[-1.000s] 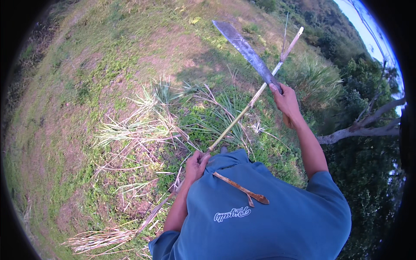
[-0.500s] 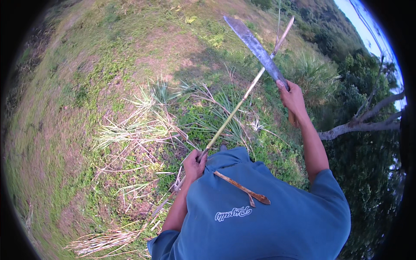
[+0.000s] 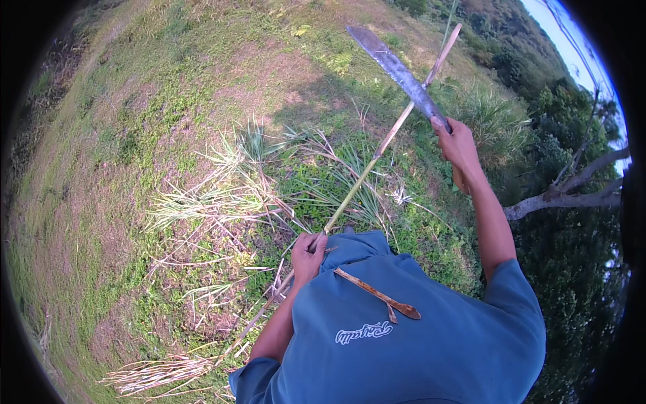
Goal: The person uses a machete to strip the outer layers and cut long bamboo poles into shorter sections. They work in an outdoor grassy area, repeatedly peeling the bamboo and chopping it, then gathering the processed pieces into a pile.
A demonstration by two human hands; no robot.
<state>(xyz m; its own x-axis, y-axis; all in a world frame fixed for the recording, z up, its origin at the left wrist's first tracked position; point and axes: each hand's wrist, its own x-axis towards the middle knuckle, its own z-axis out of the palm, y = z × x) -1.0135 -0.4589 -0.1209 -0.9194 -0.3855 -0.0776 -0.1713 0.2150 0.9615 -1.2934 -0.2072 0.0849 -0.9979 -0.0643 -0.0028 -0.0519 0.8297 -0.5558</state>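
Note:
My left hand (image 3: 308, 257) is closed round a long, thin cane stalk (image 3: 355, 187) in front of my waist. The stalk slants up and away to the right, green lower down and pale and dry toward its far end. In my right hand (image 3: 460, 151) is a machete (image 3: 397, 69), gripped by its handle. Its worn, dark grey blade points up and left and crosses the upper part of the stalk; whether it touches the stalk I cannot tell. A dry brown strip of leaf sheath (image 3: 378, 293) lies on the front of my blue shirt (image 3: 431, 343).
Cut long leaves (image 3: 215, 202) lie scattered on the grass ahead and to the left. A bundle of thin stalks (image 3: 161, 374) rests on the ground at the lower left. Tree branches (image 3: 572, 198) and dense bushes stand on the right; a grassy slope (image 3: 134, 87) spreads out on the left.
My left hand and the stalk have shifted slightly to the right. A thin green stem at the stalk's far end now leans further right. The machete has barely moved.

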